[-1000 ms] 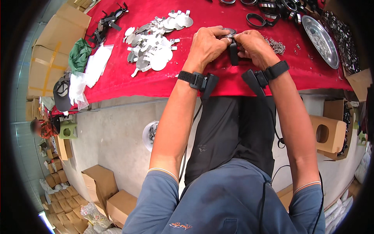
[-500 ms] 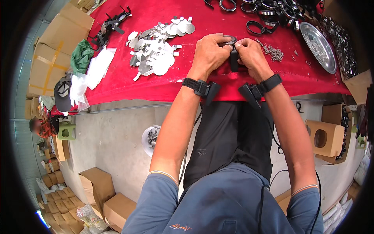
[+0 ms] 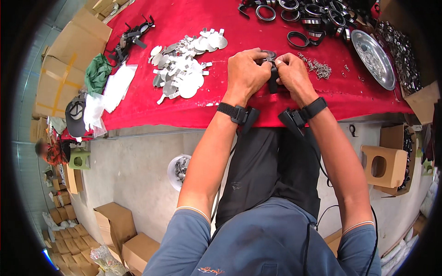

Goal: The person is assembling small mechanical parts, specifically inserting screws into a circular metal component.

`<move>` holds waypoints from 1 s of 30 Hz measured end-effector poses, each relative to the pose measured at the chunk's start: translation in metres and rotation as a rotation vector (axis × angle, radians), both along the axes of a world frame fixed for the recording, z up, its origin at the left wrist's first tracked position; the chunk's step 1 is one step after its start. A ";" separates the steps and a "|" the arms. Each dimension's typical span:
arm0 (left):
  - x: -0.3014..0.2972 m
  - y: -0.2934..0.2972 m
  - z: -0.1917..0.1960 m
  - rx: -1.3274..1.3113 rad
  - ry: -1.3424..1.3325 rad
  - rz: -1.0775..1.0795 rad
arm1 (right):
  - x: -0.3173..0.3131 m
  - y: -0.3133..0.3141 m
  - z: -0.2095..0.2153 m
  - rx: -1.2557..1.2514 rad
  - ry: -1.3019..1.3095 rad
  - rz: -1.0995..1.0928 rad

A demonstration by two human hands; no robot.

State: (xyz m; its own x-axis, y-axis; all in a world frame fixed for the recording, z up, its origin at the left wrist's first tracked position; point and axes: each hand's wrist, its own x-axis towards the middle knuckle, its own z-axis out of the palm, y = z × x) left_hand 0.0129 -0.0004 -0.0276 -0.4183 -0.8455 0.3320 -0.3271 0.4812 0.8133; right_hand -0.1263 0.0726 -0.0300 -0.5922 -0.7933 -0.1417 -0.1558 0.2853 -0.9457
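Note:
Close to the table's front edge, my left hand (image 3: 249, 73) grips a dark round-headed part (image 3: 273, 83) whose black stem hangs down between my hands. Its head is mostly covered by the fingers. My right hand (image 3: 293, 73) is closed in a pinch at the spot where stem and head meet. Whether a small piece sits in that pinch cannot be made out. Just right of my right hand lies a pile of small metal clips (image 3: 318, 68). To the left of my left hand is a heap of silvery discs with tabs (image 3: 184, 69).
Black rings with arms (image 3: 317, 18) crowd the far right of the red cloth (image 3: 221, 103). A metal tray (image 3: 375, 60) of small pieces stands at the right, beside a carton of metal parts (image 3: 400, 60). Black assemblies (image 3: 131, 37) lie far left. A white bucket (image 3: 173, 172) is on the floor.
The view has shifted slightly, so the table sits a little lower in the picture. Both hands stay together at the dark part; the right fingers have changed their bend a little.

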 end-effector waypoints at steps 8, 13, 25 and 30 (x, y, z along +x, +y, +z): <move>0.007 -0.005 0.005 0.174 -0.029 -0.057 | 0.001 -0.002 -0.008 -0.022 0.286 0.046; 0.007 -0.001 0.011 0.183 -0.023 -0.055 | 0.003 0.008 -0.006 -0.063 0.370 0.075; 0.008 0.001 0.007 0.204 0.002 -0.026 | -0.001 0.032 0.007 -0.362 0.763 0.297; 0.011 0.001 0.009 0.214 -0.014 -0.045 | -0.031 0.049 0.030 -0.227 1.024 0.216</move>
